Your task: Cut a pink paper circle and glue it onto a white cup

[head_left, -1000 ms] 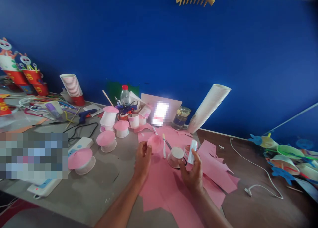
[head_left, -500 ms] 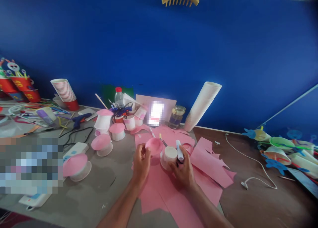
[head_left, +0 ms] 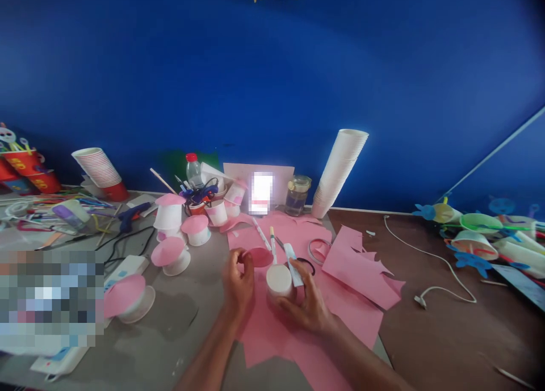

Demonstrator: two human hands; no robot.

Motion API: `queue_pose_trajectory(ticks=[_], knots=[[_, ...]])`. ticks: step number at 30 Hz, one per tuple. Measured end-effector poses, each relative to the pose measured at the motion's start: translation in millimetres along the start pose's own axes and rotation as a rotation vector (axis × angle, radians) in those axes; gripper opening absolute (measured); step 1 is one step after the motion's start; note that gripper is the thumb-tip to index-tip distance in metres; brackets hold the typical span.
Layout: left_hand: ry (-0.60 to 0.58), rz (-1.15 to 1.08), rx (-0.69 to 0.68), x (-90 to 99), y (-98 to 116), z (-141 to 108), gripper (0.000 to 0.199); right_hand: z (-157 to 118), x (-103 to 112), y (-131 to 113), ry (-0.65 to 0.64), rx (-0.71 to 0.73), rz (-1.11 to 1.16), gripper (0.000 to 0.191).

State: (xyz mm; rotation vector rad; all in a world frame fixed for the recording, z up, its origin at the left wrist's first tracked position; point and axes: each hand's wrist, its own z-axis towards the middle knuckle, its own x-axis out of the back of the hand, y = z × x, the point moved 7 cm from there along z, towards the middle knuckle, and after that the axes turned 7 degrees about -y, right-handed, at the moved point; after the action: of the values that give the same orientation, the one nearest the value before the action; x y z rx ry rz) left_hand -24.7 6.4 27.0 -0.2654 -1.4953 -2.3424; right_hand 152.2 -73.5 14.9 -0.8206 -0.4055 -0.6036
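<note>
My left hand point(head_left: 239, 280) pinches the edge of a round pink paper disc point(head_left: 260, 258), which is tilted nearly edge-on. Close beside it, an upside-down white paper cup point(head_left: 279, 278) has its base facing up. My right hand point(head_left: 307, 307) curls round the cup's near right side, thumb low against it. A white tube point(head_left: 293, 260), possibly glue, lies at that hand's index finger; its exact kind is unclear. Behind the tube shows a dark loop like a scissor handle point(head_left: 313, 264). Pink paper sheets point(head_left: 272, 334) lie beneath both hands.
Several cups topped with pink discs point(head_left: 168, 251) stand to my left, near a power strip point(head_left: 128, 272). Markers point(head_left: 273, 239), a glass jar point(head_left: 298, 195) and a leaning cup stack point(head_left: 340, 172) are ahead. A white cable point(head_left: 443, 266) and decorated cups point(head_left: 474, 246) are at right.
The pink disc has tipped from facing me to nearly edge-on. The tube now slants differently at my right fingers, showing a flatter white side. The view has shifted slightly.
</note>
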Motion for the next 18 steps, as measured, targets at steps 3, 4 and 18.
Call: queue_pose_trajectory(ticks=[3, 4, 18], knots=[[-0.029, 0.023, -0.047, -2.9, 3.1, -1.2, 0.008, 1.5, -2.6, -4.3, 0.007, 0.014, -0.092, 0.071], [-0.036, 0.023, -0.067, -3.9, 4.7, -1.9, 0.007, 2.0, -3.6, -3.8, 0.008, 0.002, -0.105, 0.072], [-0.378, -0.055, -0.39, -21.0, 44.4, -18.6, 0.02, 0.4, -13.2, 21.2, -0.036, -0.261, 0.1, 0.075]])
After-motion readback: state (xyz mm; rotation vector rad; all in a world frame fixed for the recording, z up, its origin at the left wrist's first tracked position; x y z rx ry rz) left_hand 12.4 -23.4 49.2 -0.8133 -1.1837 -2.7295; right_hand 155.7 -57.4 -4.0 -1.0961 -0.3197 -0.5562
